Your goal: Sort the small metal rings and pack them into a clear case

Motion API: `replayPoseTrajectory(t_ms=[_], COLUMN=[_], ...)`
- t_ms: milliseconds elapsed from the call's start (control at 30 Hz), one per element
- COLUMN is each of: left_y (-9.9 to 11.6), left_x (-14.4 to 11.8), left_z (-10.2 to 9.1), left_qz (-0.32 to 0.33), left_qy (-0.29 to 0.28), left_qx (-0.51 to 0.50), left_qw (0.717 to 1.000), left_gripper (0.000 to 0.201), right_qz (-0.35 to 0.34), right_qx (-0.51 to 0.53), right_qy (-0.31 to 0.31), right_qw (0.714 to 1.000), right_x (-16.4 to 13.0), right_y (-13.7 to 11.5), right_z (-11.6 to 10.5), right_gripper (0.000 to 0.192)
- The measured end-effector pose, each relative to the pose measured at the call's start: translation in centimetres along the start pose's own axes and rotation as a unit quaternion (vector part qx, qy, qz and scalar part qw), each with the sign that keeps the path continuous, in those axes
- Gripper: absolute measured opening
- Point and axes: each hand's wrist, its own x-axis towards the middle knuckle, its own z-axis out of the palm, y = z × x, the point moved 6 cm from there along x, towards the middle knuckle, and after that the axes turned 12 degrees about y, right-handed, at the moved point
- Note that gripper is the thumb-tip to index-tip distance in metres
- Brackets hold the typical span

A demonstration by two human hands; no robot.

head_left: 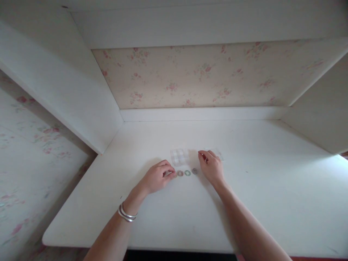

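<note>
A short row of small round rings lies on the white desktop: a reddish-brown ring (180,173), a green ring (187,173) and a dark grey ring (194,171). At the row's left end, my left hand (159,175) has its thumb and finger closed at the desktop; what they pinch, if anything, is too small to tell. Behind the row lies a clear gridded plastic piece (178,157). My right hand (212,165) is raised a little, fingertips pinched together just beyond the grey ring. Partly behind it lies another clear flat piece (219,154).
The white desktop (258,199) has a rounded front left corner. White side panels (62,72) and an overhead shelf (190,25) enclose its back. Floral wallpaper (201,78) covers the wall behind. Silver bangles (127,214) circle my left wrist.
</note>
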Motion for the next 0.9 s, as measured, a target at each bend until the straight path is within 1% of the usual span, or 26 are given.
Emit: replayPoseTrajectory(t_ms=[100, 267, 533, 733, 900], left_y=[0.6, 0.1, -0.2, -0.3, -0.2], left_x=[-0.7, -0.9, -0.8, -0.7, -0.7], left_z=[0.1, 0.8, 1.3, 1.1, 0.9], left_qz=[0.029, 0.04, 0.055, 0.048, 0.041], left_qy=[-0.032, -0.052, -0.049, -0.045, -0.034], left_qx=[0.05, 0.105, 0.145, 0.147, 0.146], left_qw=[0.998, 0.992, 0.987, 0.987, 0.988], left_gripper=[0.019, 0.02, 0.024, 0.024, 0.023], right_qz=[0.008, 0.009, -0.002, -0.018, -0.018], right_qx=[0.013, 0.021, 0.025, 0.024, 0.016], right_qy=[-0.003, -0.025, -0.031, -0.04, -0.04], right_qw=[1.0, 0.999, 0.999, 0.999, 0.999], right_x=[0.0, -0.1, -0.2, -0.3, -0.4], right_y=[0.0, -0.1, -0.2, -0.5, -0.5], right_z=[0.0, 0.5, 0.6, 0.9, 0.8], right_gripper=[0.03, 0.032, 0.029, 0.031, 0.031])
